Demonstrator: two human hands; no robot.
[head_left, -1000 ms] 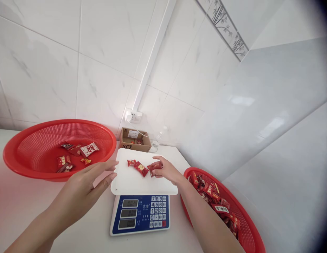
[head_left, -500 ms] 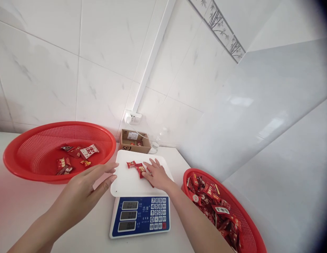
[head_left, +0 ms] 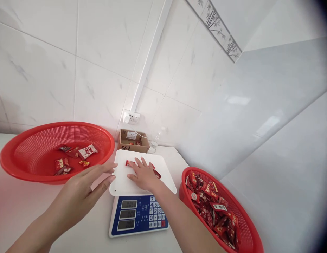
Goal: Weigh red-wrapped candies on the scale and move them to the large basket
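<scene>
A blue-faced scale (head_left: 138, 216) with a white weighing tray (head_left: 166, 174) stands in front of me. My right hand (head_left: 142, 174) lies flat and open on the tray, covering red wrapped candies (head_left: 129, 163) whose edges show at its fingertips and right side. My left hand (head_left: 83, 188) hovers open, fingers together, just left of the tray's edge and touches nothing. To the left a big red mesh basket (head_left: 26, 165) holds several candies. At the right a second red basket (head_left: 191, 207) is heaped with candies.
A small open cardboard box (head_left: 133, 140) sits behind the scale by the tiled wall, under a white socket (head_left: 130, 117) with a cable. A clear plastic bottle (head_left: 155, 141) lies beside the box. The white counter ends at a wall on the right.
My right hand let go of a candy, flattened and slid left across the tray over the candies. My left hand barely moved.
</scene>
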